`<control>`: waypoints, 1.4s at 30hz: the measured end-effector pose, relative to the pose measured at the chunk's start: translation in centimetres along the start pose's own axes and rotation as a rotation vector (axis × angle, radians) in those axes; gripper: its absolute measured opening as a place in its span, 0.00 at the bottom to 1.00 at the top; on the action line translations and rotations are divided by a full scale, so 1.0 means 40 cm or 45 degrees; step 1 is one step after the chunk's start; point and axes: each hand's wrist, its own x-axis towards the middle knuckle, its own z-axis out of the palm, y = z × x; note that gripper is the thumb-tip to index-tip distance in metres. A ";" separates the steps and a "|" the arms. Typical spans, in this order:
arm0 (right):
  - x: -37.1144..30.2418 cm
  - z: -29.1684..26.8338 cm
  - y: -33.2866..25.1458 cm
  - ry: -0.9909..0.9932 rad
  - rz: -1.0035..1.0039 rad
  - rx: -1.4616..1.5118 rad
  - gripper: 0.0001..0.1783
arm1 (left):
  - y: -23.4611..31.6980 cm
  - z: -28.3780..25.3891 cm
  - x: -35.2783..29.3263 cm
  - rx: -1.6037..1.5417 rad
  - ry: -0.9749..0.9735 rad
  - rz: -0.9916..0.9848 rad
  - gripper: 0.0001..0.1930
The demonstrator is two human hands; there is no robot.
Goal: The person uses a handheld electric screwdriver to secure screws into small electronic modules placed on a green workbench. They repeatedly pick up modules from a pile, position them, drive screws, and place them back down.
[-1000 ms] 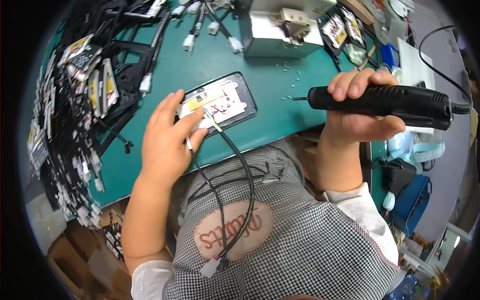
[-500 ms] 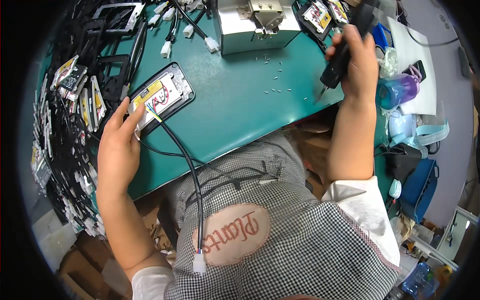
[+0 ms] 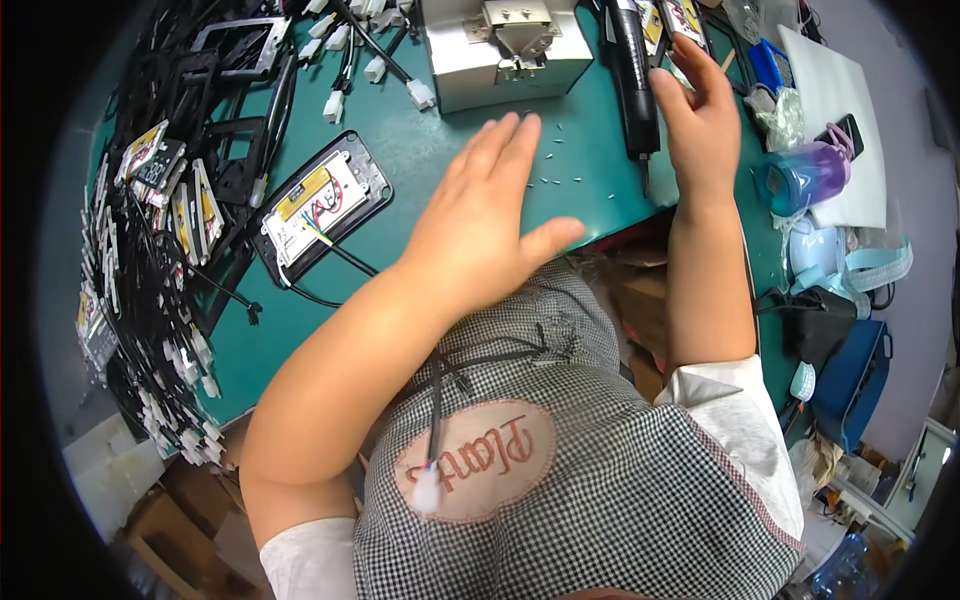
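My left hand (image 3: 478, 215) is stretched flat over the green table, fingers together and thumb out, its fingertips beside several small screws (image 3: 550, 181). My right hand (image 3: 705, 125) is open, thumb and fingers apart, just right of a black electric screwdriver (image 3: 632, 90) that lies with its bit toward me. Left of my left forearm rests a black housing (image 3: 372, 172) with a white circuit module (image 3: 318, 202) inside, carrying a yellow patch and coloured wires. From it a black cable (image 3: 352, 262) runs under my forearm, and its white connector (image 3: 428, 490) hangs before my apron.
A metal box with a screw-feeding top (image 3: 510, 75) stands at the back. Black cables with white connectors (image 3: 185, 350) and more modules (image 3: 180, 215) crowd the left. To the right are a blue-purple bottle (image 3: 800, 180), a white sheet (image 3: 835, 95) and a blue bin (image 3: 852, 385).
My left hand has left the housing and swung right to the screws. My right hand has set the electric screwdriver down on the table and let it go.
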 end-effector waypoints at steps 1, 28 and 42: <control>-0.016 0.003 -0.008 0.075 -0.145 0.060 0.17 | -0.018 0.025 0.026 0.035 0.034 0.028 0.44; -0.385 0.036 0.045 -0.405 1.681 1.749 0.25 | 0.056 0.148 0.007 -0.398 -0.466 0.717 0.30; -0.395 -0.051 -0.070 -0.335 1.781 1.361 0.13 | -0.050 -0.145 0.009 0.119 -0.035 0.628 0.28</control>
